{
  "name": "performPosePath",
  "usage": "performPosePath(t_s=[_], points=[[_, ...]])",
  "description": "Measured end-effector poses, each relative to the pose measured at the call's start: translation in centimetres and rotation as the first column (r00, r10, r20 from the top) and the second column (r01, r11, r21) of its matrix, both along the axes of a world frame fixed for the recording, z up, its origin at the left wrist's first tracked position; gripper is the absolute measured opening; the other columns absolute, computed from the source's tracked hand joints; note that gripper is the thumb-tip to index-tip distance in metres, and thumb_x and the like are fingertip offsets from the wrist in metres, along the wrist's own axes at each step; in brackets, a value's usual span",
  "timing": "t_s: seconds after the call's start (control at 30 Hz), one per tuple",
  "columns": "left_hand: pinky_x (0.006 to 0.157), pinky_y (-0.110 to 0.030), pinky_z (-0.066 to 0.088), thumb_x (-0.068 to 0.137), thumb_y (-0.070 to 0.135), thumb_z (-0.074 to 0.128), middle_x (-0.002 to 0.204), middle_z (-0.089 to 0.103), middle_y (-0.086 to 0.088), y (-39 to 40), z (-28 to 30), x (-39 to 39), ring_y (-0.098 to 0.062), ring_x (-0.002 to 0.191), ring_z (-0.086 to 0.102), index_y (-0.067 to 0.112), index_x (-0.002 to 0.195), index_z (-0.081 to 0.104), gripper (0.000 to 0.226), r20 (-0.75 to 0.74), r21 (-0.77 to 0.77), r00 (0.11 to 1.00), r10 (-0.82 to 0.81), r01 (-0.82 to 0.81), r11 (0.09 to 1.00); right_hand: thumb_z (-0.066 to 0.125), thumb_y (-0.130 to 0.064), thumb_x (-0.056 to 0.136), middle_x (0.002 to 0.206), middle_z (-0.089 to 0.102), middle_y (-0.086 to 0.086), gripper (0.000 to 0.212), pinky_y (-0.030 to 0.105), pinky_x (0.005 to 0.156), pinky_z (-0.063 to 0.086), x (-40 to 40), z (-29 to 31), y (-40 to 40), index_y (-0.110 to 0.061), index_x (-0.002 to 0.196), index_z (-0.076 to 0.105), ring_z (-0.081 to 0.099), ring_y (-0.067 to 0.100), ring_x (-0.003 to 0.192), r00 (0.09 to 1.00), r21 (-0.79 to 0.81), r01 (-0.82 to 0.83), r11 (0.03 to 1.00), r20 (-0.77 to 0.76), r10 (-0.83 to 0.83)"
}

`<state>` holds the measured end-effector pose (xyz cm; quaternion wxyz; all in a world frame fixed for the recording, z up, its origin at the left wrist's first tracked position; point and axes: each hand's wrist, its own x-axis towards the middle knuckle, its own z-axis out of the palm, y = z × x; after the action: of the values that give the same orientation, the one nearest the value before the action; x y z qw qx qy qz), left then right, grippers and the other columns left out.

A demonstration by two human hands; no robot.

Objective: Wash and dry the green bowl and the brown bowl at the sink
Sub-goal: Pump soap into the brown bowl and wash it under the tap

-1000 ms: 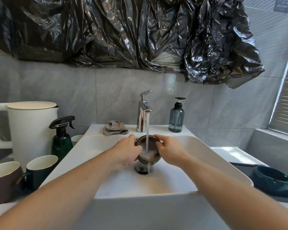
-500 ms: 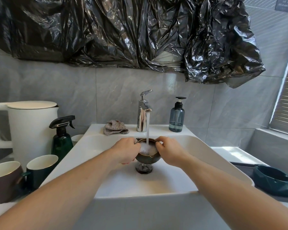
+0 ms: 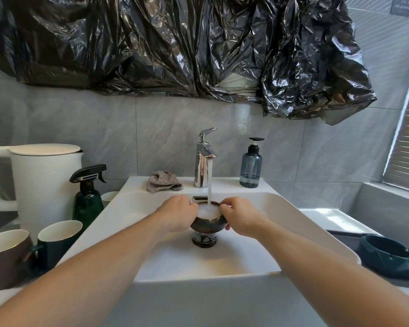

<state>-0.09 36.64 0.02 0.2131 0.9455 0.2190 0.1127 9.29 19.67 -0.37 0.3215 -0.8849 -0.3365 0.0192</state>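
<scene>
The brown bowl [image 3: 208, 224] is held upright over the drain [image 3: 204, 239] of the white sink [image 3: 300, 223], filled with white foamy water. My left hand [image 3: 177, 212] grips its left rim and my right hand [image 3: 239, 214] grips its right rim. A stream of water runs from the chrome tap [image 3: 203, 159] straight into the bowl. The green bowl [image 3: 387, 256] sits on a dark tray at the right of the sink. A crumpled cloth [image 3: 163, 184] lies on the sink ledge left of the tap.
A blue soap dispenser [image 3: 250, 165] stands right of the tap. Left of the sink are a white kettle [image 3: 40, 178], a dark green spray bottle [image 3: 87, 197], a green mug [image 3: 57, 241] and a brown mug [image 3: 5, 256]. Black plastic sheeting [image 3: 175, 48] hangs above.
The brown bowl was tilted toward me under the stream; both hands have levelled it upright and raised it a little, and it has filled with foamy water.
</scene>
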Motion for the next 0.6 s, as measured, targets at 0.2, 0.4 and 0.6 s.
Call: performPosePath(t_s=[0.2,0.4,0.6], points=[[0.060,-0.033,0.045,0.098,0.010,0.036,0.076,0.059,-0.013,-0.15,0.02,0.02,-0.029,0.066,0.054,0.010,0.073,0.054,0.031,-0.011,-0.068,0.999,-0.031,0.030,0.997,0.047,-0.030,0.096,0.072,0.068,0.003,0.029,0.027,0.055,0.046,0.00,0.25,0.17,-0.017,0.092,0.073,0.064,0.018,0.066,0.997,0.103,0.075,0.992,0.007,-0.076],[0.057,-0.031,0.037,0.096,0.014,0.036,0.075,0.056,-0.009,-0.12,0.16,0.03,-0.024,0.064,0.049,0.013,0.071,0.051,0.029,0.040,-0.108,0.999,-0.028,0.032,0.994,0.043,-0.027,0.099,0.078,0.072,0.004,0.032,0.029,0.054,0.051,-0.08,0.31,0.11,-0.016,0.097,0.073,0.070,0.016,0.067,0.997,0.085,0.070,0.994,0.014,-0.071],[0.064,-0.035,0.036,0.101,0.028,0.039,0.080,0.056,-0.002,-0.05,0.11,0.16,-0.025,0.078,0.051,0.017,0.070,0.049,0.034,0.122,-0.026,0.992,0.035,-0.032,0.999,0.038,-0.023,0.101,0.079,0.076,0.003,0.034,0.020,0.048,0.039,-0.22,0.26,0.03,-0.018,0.095,0.071,0.059,0.001,0.058,0.998,0.037,0.037,0.999,0.041,-0.039]])
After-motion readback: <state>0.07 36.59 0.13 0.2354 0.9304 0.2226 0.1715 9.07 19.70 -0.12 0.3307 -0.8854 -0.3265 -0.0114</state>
